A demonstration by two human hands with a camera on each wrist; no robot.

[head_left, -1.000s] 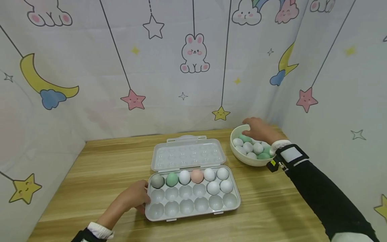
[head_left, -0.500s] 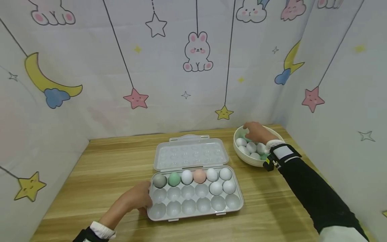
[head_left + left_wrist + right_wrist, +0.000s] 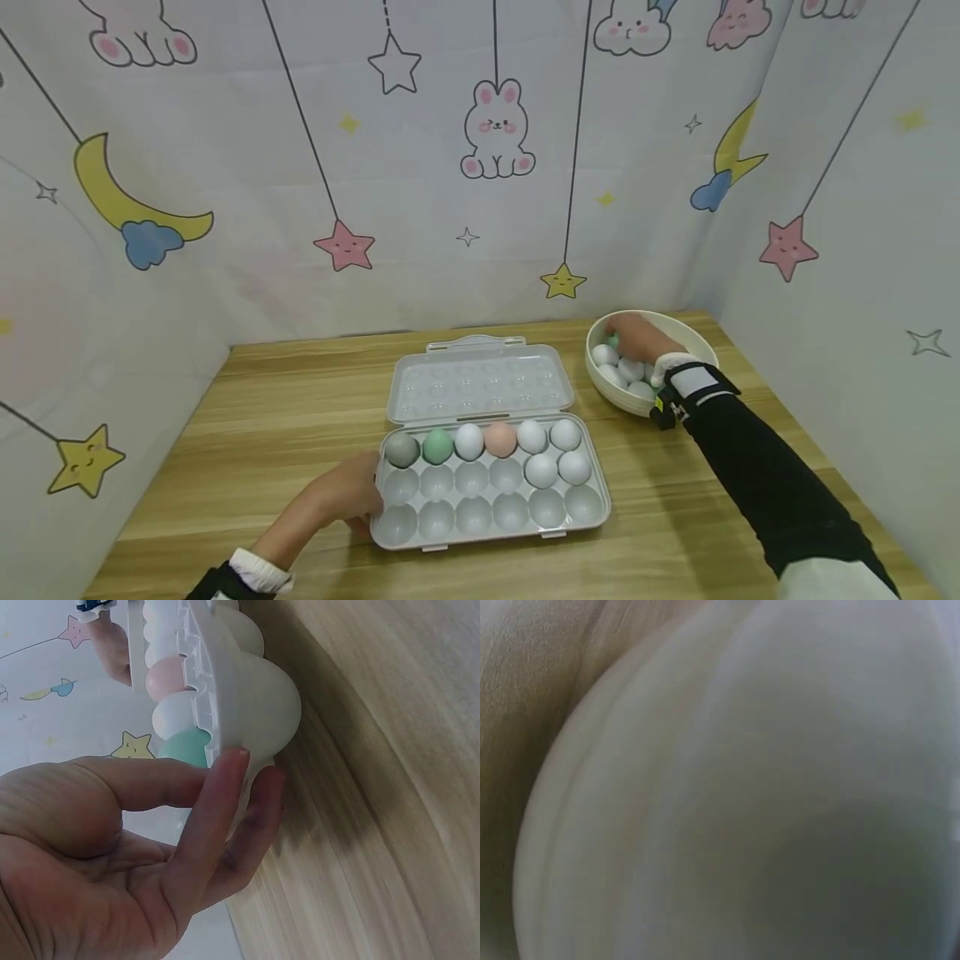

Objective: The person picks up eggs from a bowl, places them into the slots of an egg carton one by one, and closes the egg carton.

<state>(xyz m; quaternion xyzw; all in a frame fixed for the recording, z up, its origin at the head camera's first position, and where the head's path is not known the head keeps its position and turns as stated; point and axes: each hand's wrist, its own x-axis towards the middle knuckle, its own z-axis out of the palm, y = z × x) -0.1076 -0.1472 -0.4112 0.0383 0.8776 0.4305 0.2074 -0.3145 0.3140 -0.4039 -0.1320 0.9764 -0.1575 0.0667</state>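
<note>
A pale plastic egg carton lies on the table with its clear lid folded back. Its far row holds a grey egg, a green egg, a pink egg and white ones; two more white eggs sit at the right of the middle row. My left hand grips the carton's left end, thumb and fingers pinching the rim in the left wrist view. My right hand reaches down into a cream bowl of white and green eggs; its fingertips are mostly hidden.
The bowl stands at the table's back right, beyond the carton. Behind and at both sides hang printed cloth walls that meet the wooden table. The bowl's outer wall fills most of the right wrist view.
My right hand has sunk deeper into the bowl, from above its rim to down among the eggs. The left hand keeps its grip; the head view has shifted slightly.
</note>
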